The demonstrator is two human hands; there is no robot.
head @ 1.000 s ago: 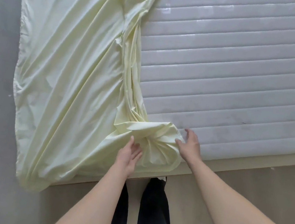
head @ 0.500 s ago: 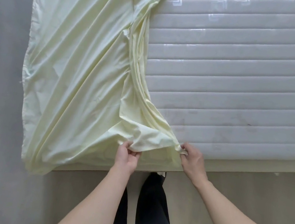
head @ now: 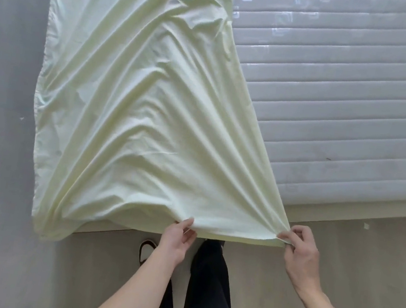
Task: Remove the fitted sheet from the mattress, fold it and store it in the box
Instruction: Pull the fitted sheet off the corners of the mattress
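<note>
Pale wood floor [head: 339, 251] runs along the near edge of the quilted mattress [head: 346, 108], whose left half lies under the yellow fitted sheet [head: 138, 105]. Bunched a second ago, the sheet's near hem is now stretched flat along that edge. The left hand [head: 177, 239] and right hand [head: 300, 253] each pinch it, now farther apart.

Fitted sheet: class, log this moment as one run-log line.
stage: folding | fitted sheet: spread on mattress | left hand: pinches near edge | right hand: pinches corner | box: unseen
</note>
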